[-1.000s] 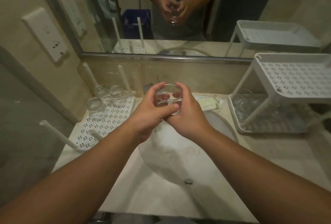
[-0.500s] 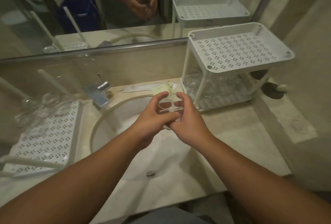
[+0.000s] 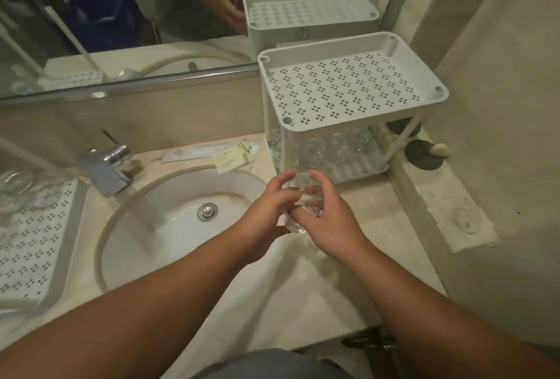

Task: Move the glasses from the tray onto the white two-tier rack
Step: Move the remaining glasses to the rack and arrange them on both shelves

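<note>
At the centre of the frame, just below the white two-tier rack (image 3: 348,87), both hands share one clear glass (image 3: 301,206). The left hand (image 3: 266,212) wraps its fingers round the near-left side, and the right hand (image 3: 328,221) curls over the right side, so the tumbler sits between the palms, over the counter edge beside the sink (image 3: 169,212). A slip looks likeliest if one hand lets go too soon. Knocking the glasses already crowding the lower tier (image 3: 342,166) or catching the rack's front post are other risks. More glasses wait on the tray (image 3: 45,242) at the left edge.
</note>
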`<state>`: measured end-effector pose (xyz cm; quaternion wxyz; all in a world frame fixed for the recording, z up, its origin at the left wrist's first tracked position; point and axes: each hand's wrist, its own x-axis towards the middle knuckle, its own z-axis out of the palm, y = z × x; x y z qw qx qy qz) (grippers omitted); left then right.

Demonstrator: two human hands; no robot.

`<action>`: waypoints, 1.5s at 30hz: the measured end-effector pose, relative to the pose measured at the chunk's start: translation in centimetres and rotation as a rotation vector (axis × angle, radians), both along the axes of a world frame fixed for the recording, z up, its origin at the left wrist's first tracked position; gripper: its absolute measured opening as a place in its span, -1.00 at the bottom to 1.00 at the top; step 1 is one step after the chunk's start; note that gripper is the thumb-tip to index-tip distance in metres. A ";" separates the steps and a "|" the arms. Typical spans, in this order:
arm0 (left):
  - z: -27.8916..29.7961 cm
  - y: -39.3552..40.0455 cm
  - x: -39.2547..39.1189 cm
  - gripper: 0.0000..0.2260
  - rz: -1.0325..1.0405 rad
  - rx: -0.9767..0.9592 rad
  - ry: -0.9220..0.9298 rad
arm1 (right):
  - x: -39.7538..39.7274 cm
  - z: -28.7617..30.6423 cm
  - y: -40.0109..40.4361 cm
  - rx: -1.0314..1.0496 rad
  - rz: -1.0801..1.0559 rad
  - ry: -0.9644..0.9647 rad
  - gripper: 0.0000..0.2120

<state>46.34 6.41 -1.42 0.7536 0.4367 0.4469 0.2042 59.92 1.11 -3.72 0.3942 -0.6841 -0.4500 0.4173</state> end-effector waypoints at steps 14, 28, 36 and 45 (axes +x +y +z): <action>-1.7 0.6 6.2 -0.90 0.295 -0.131 0.050 | 4.4 -3.1 2.2 0.027 -0.020 -0.126 -0.25; -2.6 2.3 6.4 -0.88 0.482 -0.270 0.034 | 5.0 -5.9 5.7 0.089 -0.016 -0.098 -0.19; -3.1 2.5 6.6 -0.95 0.424 -0.278 0.103 | 5.4 -8.0 6.9 0.054 -0.011 -0.056 -0.21; -3.7 2.8 6.8 -0.82 0.349 -0.308 0.098 | 5.9 -8.7 8.8 0.014 0.003 -0.093 -0.20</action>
